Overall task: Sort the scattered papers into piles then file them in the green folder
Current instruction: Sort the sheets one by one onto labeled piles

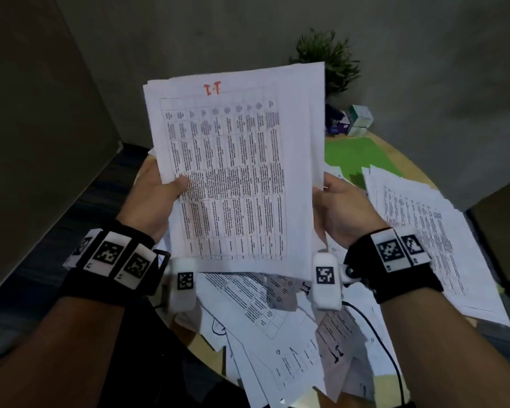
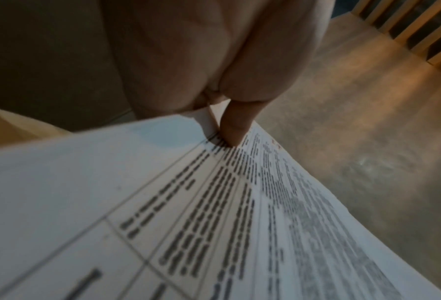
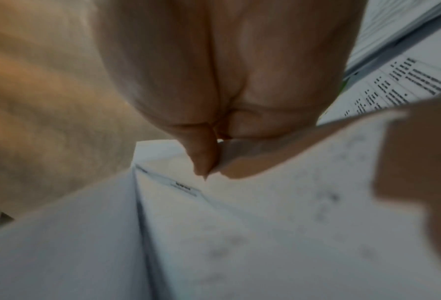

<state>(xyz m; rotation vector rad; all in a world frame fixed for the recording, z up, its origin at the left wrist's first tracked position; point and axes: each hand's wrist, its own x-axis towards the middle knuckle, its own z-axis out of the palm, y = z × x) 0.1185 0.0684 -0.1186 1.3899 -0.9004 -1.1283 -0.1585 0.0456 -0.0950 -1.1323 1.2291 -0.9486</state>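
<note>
Where both hands (image 1: 156, 198) (image 1: 340, 207) grip it, stack (image 1: 233, 172) over half-hidden green folder (image 1: 357, 156).

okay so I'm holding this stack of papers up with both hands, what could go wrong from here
The stack of white printed sheets is uneven at the top and held only at its side edges by the left hand and right hand, so sheets could slip out. The flat green folder is partly buried under loose white papers, so filing may disturb them.
</note>
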